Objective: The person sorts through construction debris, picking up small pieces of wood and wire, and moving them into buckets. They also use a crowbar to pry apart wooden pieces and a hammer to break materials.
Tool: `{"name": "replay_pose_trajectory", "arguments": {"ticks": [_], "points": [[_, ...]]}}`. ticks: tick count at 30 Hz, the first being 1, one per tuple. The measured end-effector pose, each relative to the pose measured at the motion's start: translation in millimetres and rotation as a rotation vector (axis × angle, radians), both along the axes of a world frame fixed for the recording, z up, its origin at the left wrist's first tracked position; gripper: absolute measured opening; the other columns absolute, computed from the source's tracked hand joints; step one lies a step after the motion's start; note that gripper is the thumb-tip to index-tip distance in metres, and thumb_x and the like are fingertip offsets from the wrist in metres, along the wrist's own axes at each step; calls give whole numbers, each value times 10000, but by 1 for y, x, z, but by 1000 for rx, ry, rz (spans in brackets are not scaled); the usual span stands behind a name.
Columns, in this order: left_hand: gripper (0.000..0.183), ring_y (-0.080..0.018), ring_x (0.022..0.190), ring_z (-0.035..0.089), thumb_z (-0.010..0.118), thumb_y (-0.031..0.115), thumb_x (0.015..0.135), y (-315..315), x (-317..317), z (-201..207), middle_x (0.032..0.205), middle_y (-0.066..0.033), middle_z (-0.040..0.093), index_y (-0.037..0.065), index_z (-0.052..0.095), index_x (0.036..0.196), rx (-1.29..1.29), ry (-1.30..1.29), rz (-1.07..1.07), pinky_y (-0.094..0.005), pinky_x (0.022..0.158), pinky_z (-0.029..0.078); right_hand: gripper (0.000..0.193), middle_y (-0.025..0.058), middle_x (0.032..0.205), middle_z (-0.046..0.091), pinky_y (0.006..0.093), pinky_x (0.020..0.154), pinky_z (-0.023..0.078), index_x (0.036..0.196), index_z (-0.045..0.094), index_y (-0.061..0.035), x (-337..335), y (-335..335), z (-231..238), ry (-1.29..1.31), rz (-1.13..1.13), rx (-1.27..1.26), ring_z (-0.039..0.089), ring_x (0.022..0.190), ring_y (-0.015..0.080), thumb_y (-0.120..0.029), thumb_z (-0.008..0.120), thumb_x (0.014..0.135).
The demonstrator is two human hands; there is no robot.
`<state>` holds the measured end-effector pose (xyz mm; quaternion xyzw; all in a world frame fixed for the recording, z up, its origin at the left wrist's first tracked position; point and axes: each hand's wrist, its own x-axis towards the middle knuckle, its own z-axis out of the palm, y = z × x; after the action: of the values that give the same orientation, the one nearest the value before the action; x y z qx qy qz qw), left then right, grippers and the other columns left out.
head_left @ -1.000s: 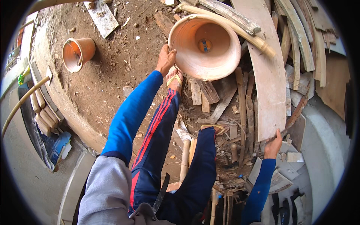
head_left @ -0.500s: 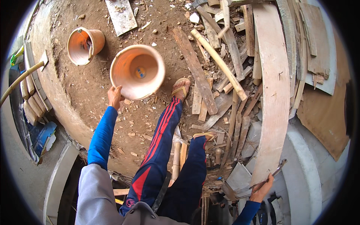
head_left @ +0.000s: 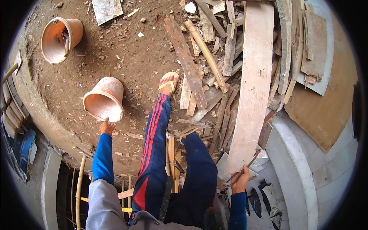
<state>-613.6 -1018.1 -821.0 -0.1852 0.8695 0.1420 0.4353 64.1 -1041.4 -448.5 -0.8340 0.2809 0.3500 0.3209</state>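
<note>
A pale orange bucket (head_left: 103, 99) lies tipped on its side on the dirt, its mouth toward the lower left. My left hand (head_left: 107, 127) is just below its rim, fingers extended rather than wrapped round it; whether the fingertips still touch the rim is hard to see. My right hand (head_left: 240, 179) is closed round a slim, dark metal tool (head_left: 253, 156) beside the near end of a long pale board (head_left: 255, 76). The exact kind of tool is not clear.
Another orange bucket (head_left: 63, 40) lies farther left with something inside. Scrap wood and a bamboo pole (head_left: 207, 55) are heaped right of my sandalled foot (head_left: 168, 82). A brown sheet (head_left: 322, 111) leans at the far right. A pale flat piece (head_left: 106, 9) lies at the top.
The bucket has gone from upright in my left hand's grip to lying on its side, and the fingers have loosened. My right hand keeps the tool and appears farther left.
</note>
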Motion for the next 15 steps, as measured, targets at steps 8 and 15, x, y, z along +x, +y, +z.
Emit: {"name": "replay_pose_trajectory", "arguments": {"ticks": [8, 15], "points": [[704, -243, 1013, 659, 669, 434, 958, 123, 155, 57, 1197, -212, 639, -98, 486, 1380, 321, 63, -792, -350, 848, 527, 280, 88, 1122, 691, 338, 758, 590, 1239, 568, -36, -64, 30, -2, -59, -118, 246, 701, 941, 209, -232, 557, 1040], [699, -218, 1165, 634, 604, 437, 1018, 245, 456, 180, 1295, -166, 635, -51, 418, 1483, 520, -1258, -575, -334, 954, 511, 362, 129, 1334, 596, 427, 1039, 493, 1358, 500, -11, -83, 37, 20, -89, -120, 388, 617, 1184, 248, -177, 564, 1043]]}}
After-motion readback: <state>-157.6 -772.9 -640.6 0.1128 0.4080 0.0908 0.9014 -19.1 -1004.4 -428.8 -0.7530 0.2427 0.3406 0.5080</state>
